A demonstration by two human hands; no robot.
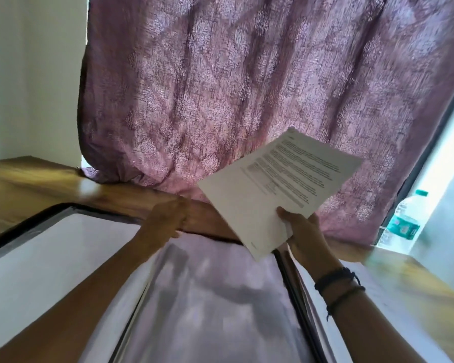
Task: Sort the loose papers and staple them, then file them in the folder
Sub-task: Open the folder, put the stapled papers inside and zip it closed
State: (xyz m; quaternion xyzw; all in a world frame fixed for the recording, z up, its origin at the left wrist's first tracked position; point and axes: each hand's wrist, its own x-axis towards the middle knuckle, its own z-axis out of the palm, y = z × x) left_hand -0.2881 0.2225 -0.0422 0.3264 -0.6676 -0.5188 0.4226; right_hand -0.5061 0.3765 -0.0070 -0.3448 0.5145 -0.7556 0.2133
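Hanging behind the table, a purple curtain fills the view. The folder lies open below. A light, floppy sheaf of papers is held aloft, pinched at its near edge by the right hand; support nearer the middle is advised. The left hand is loosely curled, seemingly empty.

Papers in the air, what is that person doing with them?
A person is holding a small stack of printed papers up in their right hand, gripped at the bottom edge. Their left hand reaches toward the far edge of an open folder with clear sleeves lying on the wooden table. The papers are not in the folder yet. I cannot see a stapler or a staple. A water bottle stands at the right, by the pink curtain.
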